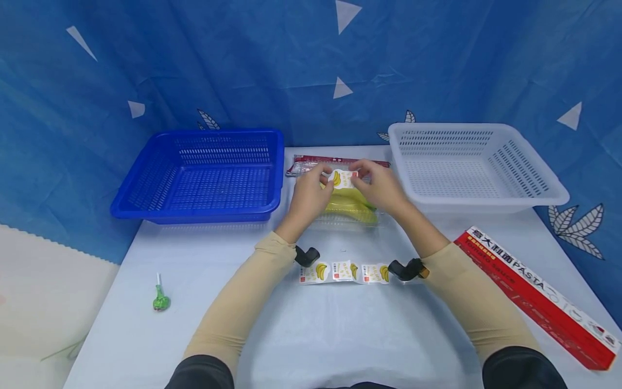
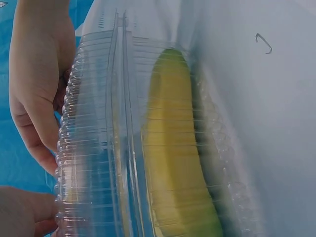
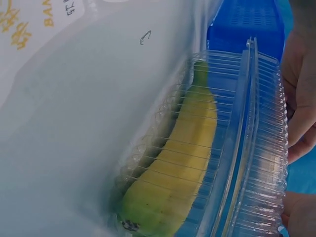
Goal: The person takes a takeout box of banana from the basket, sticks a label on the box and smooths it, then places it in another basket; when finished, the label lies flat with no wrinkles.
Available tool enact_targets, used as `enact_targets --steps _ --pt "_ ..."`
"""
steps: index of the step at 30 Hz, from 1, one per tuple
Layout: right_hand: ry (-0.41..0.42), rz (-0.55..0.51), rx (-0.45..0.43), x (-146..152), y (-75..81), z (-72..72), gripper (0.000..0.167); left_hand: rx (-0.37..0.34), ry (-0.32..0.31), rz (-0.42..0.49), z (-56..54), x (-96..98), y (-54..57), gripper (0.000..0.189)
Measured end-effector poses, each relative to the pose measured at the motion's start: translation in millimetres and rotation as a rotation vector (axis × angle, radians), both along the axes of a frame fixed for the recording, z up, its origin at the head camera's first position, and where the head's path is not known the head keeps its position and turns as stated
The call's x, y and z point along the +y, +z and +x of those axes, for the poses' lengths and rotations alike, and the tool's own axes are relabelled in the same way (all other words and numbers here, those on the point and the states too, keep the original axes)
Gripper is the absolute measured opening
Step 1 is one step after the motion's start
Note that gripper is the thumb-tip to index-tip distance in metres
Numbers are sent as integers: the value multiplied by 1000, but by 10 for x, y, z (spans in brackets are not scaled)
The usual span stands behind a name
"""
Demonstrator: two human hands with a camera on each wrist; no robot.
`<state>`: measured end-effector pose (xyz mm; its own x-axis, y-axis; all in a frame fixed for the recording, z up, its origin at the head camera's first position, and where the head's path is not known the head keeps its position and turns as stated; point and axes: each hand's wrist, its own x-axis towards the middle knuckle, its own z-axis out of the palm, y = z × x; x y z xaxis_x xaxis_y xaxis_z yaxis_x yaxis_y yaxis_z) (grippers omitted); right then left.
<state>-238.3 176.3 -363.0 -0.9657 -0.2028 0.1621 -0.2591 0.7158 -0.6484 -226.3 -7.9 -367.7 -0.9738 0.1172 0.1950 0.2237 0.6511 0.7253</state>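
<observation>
1. L hand: thumb & fingertips clamped on L end of small white label w/ banana print.
2. R hand: thumb & index clamped on same label's R end; hands a short gap apart.
3. Label sits over top of clear plastic container, nr middle of table's far edge, btwn the 2 baskets.
4. Container lies lengthwise w/ far edge; yellow-green banana inside, seen thru ribbed plastic.
5. Red-edged pack just behind container, along far edge.
6. Strip of 3 banana labels flat nr table ctr, btwn the wrists, parallel to near edge.
7. Blue basket at far L corner; white basket at far R corner.
8. Long red/white pasta box slants along R edge, one end toward near R corner.
9. Green-wrapped lollipop nr L edge, stick pointing to far edge.
10. Blue curtain w/ white triangles & leaves hangs behind far edge.
</observation>
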Motion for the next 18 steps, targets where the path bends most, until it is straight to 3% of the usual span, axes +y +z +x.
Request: enact_targets --steps 10,18 --pt "33 62 62 -2 -26 -12 27 71 -3 -48 -23 5 -27 21" --pt "40 110 81 -6 -38 -10 28 71 3 -63 -27 5 -64 22"
